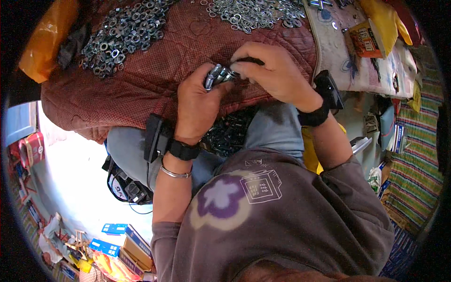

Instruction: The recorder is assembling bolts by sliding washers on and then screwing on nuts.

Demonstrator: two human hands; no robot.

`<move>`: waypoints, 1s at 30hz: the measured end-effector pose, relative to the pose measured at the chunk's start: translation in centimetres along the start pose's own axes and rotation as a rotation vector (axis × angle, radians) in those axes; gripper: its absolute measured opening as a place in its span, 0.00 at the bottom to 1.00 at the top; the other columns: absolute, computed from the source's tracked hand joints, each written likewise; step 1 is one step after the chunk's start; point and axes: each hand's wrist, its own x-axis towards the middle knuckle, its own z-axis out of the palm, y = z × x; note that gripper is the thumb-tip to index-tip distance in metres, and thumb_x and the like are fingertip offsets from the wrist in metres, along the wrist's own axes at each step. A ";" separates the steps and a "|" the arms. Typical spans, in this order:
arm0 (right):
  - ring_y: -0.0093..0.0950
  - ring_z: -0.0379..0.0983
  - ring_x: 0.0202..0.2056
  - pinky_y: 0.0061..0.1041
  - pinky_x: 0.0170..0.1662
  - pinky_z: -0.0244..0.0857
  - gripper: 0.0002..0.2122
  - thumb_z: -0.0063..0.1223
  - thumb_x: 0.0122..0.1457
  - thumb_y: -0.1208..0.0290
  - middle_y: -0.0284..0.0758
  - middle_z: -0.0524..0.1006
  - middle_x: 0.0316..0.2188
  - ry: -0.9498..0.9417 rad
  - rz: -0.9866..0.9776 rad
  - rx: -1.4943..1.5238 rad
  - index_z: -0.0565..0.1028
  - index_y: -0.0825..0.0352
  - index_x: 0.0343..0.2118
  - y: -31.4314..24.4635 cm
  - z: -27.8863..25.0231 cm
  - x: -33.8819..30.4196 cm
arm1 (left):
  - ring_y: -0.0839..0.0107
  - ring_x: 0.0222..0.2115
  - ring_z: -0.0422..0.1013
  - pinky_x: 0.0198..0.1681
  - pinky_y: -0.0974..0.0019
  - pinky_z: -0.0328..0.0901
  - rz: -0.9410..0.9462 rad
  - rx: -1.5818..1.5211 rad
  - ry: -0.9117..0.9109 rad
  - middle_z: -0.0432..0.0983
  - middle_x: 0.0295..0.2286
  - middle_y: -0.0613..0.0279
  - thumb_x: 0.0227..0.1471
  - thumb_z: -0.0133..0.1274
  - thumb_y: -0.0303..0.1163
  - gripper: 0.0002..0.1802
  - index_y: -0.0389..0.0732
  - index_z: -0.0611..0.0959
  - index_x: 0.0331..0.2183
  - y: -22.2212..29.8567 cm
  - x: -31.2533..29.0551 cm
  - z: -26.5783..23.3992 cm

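My left hand [198, 101] is closed around several shiny metal bolts [214, 77], held bunched above the quilted red-brown cloth [155, 89]. At the right end of the bunch, my right hand [277, 77] has its thumb and index finger pinched together on a small metal piece. Those fingertips hide what kind of piece it is. A heap of hex nuts [124, 35] lies on the cloth at the far left. Farther along, at the top middle, flat ring washers [251, 14] are spread in a pile.
Between my knees sits a mass of dark metal parts [228, 134]. To the right, a pale patterned cloth [338, 70] bears an orange printed box [365, 40]. Blue-and-white cartons [124, 242] are stacked at the lower left. A yellow bag [49, 40] stands at the far left.
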 end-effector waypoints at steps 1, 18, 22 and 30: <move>0.16 0.63 0.20 0.18 0.23 0.58 0.08 0.50 0.55 0.68 0.28 0.68 0.18 0.000 0.001 0.001 0.72 0.69 0.28 -0.1 0.0 0.1 | 0.80 0.25 0.67 0.31 0.73 0.63 0.005 0.004 0.019 0.74 0.25 0.66 0.39 0.58 0.22 0.14 0.34 0.76 0.33 0.0 0.0 0.0; 0.19 0.65 0.20 0.21 0.23 0.58 0.09 0.53 0.51 0.67 0.31 0.70 0.15 0.070 0.303 0.185 0.73 0.70 0.24 -1.9 0.3 0.0 | 0.79 0.19 0.59 0.24 0.72 0.59 0.070 -0.026 0.087 0.67 0.17 0.61 0.39 0.55 0.20 0.08 0.34 0.74 0.26 0.2 -0.2 0.3; 0.18 0.64 0.19 0.19 0.23 0.58 0.10 0.52 0.52 0.67 0.30 0.70 0.15 0.068 0.267 0.197 0.73 0.69 0.24 -1.7 -0.1 0.1 | 0.78 0.19 0.60 0.24 0.72 0.59 0.030 -0.126 0.074 0.68 0.18 0.62 0.39 0.55 0.20 0.08 0.35 0.74 0.26 -0.3 -0.1 0.4; 0.21 0.64 0.18 0.24 0.21 0.58 0.15 0.50 0.54 0.61 0.31 0.69 0.13 0.105 0.218 -0.129 0.72 0.69 0.20 0.3 1.2 0.3 | 0.78 0.19 0.61 0.25 0.72 0.60 0.066 -0.035 0.105 0.68 0.18 0.60 0.39 0.55 0.21 0.08 0.35 0.74 0.27 0.3 -0.2 0.5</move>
